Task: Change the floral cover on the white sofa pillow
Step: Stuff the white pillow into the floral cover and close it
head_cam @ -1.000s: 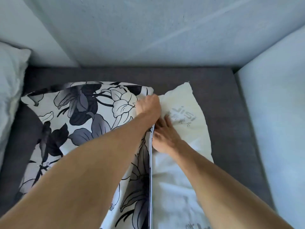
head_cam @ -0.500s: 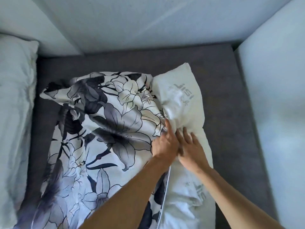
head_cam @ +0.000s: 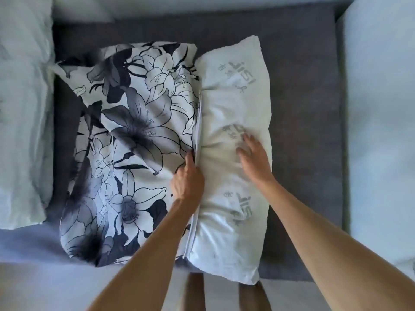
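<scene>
Head view looks straight down on a dark grey sofa seat [head_cam: 303, 135], a woven fabric surface that carries everything in sight. Pale cushions border it: one bulky light cushion [head_cam: 22, 108] along the left edge, another light cushion [head_cam: 381, 131] along the right, and a pale backrest [head_cam: 202, 5] across the top. Near the bottom edge the seat ends and a lighter floor [head_cam: 45, 283] shows, blurred. On the seat lies the white pillow [head_cam: 235, 104], half out of the floral cover [head_cam: 134, 131]. The pillow's long axis runs from the near edge of the seat toward the backrest, its far corner pointing up and slightly right, and grey printed lettering runs along its bare half. The cover, white with dark grey and black lilies, wraps the left part of the pillow; its open edge, lined by a white zip strip [head_cam: 197, 135], runs along the same axis down the middle of the pillow. The left hand [head_cam: 187, 178] is curled at that open edge, fingers pinching the cover beside the zip strip. The right hand [head_cam: 252, 153] lies flat on the bare pillow with fingers spread and straight, pressing the filling down so the fabric dimples around it. Both bare forearms reach in from the bottom of the view.
</scene>
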